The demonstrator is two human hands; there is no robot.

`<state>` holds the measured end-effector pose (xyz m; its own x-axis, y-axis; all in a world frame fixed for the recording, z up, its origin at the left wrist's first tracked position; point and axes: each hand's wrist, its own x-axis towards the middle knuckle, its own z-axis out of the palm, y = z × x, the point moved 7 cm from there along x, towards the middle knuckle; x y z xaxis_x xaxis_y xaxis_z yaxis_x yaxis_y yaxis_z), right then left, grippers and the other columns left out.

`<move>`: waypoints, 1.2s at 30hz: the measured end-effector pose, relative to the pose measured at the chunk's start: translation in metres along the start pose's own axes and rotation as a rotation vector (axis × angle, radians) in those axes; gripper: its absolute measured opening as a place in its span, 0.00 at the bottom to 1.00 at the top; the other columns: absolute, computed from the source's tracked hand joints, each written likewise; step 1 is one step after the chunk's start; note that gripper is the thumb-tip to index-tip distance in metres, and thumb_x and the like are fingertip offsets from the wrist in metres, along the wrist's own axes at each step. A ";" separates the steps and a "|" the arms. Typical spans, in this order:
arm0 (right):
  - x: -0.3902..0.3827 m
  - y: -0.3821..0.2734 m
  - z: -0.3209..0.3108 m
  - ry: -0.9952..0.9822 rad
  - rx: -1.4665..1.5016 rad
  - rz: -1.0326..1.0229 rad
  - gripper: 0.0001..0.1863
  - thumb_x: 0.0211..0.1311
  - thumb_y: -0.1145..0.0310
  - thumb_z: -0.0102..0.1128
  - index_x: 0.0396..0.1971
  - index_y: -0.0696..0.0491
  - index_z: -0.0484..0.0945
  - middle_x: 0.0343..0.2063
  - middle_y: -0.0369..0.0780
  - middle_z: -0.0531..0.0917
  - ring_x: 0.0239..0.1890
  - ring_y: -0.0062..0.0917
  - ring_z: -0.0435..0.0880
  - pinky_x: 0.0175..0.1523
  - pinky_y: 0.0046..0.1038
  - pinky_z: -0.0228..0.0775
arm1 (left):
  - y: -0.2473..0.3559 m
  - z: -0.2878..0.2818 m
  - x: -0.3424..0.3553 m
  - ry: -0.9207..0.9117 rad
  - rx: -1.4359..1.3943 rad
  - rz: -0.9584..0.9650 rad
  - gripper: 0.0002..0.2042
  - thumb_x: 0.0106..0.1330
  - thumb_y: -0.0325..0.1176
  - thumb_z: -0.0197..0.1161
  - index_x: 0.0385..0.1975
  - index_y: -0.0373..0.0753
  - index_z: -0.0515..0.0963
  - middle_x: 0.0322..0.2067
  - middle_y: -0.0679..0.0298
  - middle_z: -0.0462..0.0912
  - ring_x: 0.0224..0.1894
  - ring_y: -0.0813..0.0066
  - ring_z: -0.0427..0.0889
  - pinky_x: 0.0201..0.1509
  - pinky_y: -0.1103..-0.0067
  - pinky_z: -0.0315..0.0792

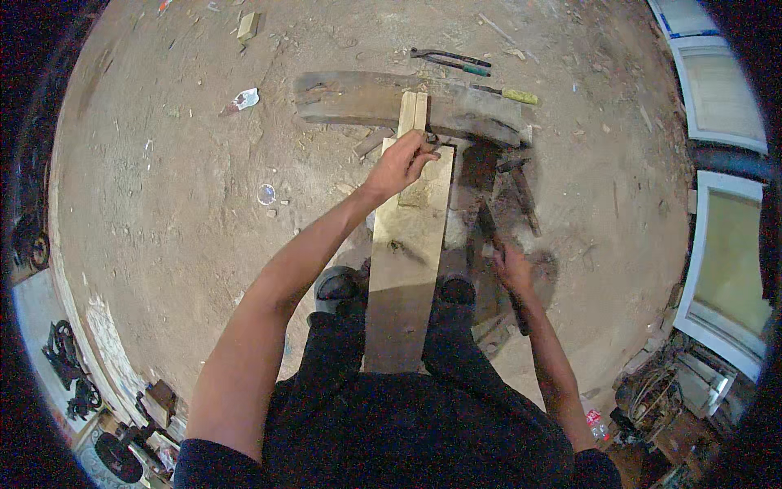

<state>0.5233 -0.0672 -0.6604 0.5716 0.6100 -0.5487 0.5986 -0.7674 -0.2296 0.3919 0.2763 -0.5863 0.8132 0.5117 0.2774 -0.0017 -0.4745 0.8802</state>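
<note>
Left hand (401,163) pinches a small dark nail upright on the long pale wooden plank (405,269); right hand (511,267) beside the plank grips a dark-handled hammer (498,244): strike squarely, fingers low

Left arm stretched far forward, bare forearm angled up and right; left hand (403,163) palm-down over the far end of the wooden plank (406,261), fingers curled and pinching. Right arm bent, closer in; right hand (511,267) just right of the plank, fist closed around a dark tool handle (498,248). Both legs straddle the plank's near end.
</note>
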 end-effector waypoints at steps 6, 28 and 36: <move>0.008 -0.007 0.008 0.085 0.365 -0.051 0.33 0.65 0.50 0.64 0.64 0.53 0.71 0.47 0.53 0.85 0.49 0.49 0.85 0.53 0.45 0.75 | -0.002 0.000 -0.002 -0.004 -0.007 -0.003 0.07 0.71 0.30 0.63 0.38 0.34 0.73 0.35 0.52 0.72 0.38 0.50 0.76 0.43 0.63 0.71; 0.003 -0.005 0.022 -0.093 0.591 0.204 0.12 0.57 0.64 0.63 0.33 0.58 0.80 0.23 0.38 0.83 0.23 0.28 0.83 0.32 0.34 0.75 | -0.011 0.002 -0.005 -0.024 -0.026 -0.080 0.05 0.70 0.29 0.63 0.38 0.36 0.76 0.35 0.53 0.72 0.38 0.51 0.75 0.43 0.64 0.71; 0.008 -0.044 0.000 -0.177 0.947 0.094 0.10 0.60 0.65 0.60 0.34 0.57 0.79 0.21 0.38 0.81 0.19 0.26 0.81 0.26 0.31 0.74 | 0.001 -0.002 -0.001 -0.020 -0.005 -0.016 0.06 0.71 0.30 0.63 0.37 0.35 0.73 0.35 0.53 0.72 0.37 0.52 0.74 0.43 0.65 0.71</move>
<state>0.5016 -0.0289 -0.6551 0.4548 0.5589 -0.6933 -0.1898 -0.6998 -0.6887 0.3896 0.2765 -0.5848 0.8248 0.5045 0.2552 0.0085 -0.4624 0.8866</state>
